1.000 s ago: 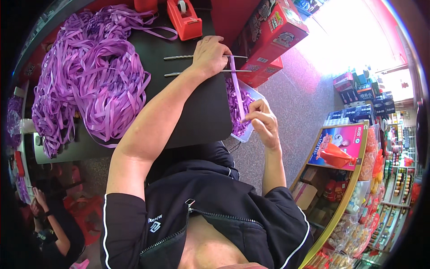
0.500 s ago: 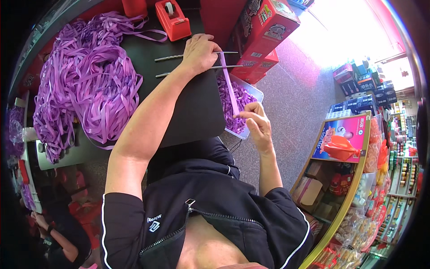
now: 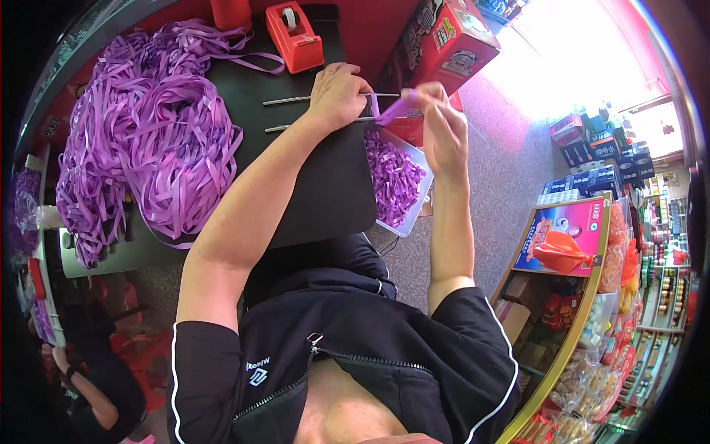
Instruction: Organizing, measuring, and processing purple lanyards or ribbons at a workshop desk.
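A purple ribbon [image 3: 396, 110] runs round two thin metal rods, an upper rod [image 3: 285, 101] and a lower rod [image 3: 278, 129], which jut past the table's right edge. My left hand [image 3: 339, 98] lies over the upper rod, its fingertips closed on the ribbon's left part. To the right, beyond the rod ends, my right hand [image 3: 446, 132] pinches the ribbon's other part, which looks folded and slightly blurred. Below the rods, a clear plastic bin [image 3: 427, 183] holds many short purple ribbon pieces [image 3: 393, 174].
A large heap of purple ribbon [image 3: 148, 140] covers the left of the black table [image 3: 318, 192]. At the back stands a red tape dispenser [image 3: 296, 41]. Red boxes [image 3: 451, 44] are stacked behind the bin; a wood-framed cabinet [image 3: 566, 325] stands at right.
My right hand has moved up from beside the bin to the rod ends, carrying the ribbon's end with it. The ribbon, earlier stretched downward, now folds across the rods. My left hand has shifted slightly right.
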{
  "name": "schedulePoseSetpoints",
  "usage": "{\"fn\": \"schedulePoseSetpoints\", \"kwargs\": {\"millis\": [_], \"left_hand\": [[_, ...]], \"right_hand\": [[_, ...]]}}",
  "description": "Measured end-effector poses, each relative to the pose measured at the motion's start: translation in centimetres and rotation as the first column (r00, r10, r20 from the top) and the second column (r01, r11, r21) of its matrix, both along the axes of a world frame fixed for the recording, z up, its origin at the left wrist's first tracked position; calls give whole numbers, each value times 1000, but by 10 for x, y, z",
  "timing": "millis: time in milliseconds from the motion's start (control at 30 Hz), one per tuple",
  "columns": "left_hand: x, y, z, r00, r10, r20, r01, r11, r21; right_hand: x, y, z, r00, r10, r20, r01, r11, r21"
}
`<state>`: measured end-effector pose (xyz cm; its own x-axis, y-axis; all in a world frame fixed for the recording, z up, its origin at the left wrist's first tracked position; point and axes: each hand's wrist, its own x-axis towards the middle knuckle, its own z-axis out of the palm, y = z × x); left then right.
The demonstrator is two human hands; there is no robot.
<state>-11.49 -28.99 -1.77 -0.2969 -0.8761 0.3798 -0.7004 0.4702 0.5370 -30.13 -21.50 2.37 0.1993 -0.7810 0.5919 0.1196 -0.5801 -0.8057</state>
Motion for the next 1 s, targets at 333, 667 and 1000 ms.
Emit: {"fn": "schedulePoseSetpoints", "kwargs": {"millis": [333,667,1000], "left_hand": [[2,4,6,999,4,36,-4,1000,7],[1,3,2,1000,7,6,-7,1000,-18],[-3,4,-1,997,39,-72,-46,994,-98]], "right_hand": [[9,-132,-23,997,79,3,-77,974,212],[8,-152,-69,991,98,94,-132,860,493],[-3,-142,-103,989,114,-99,-41,836,547]]}}
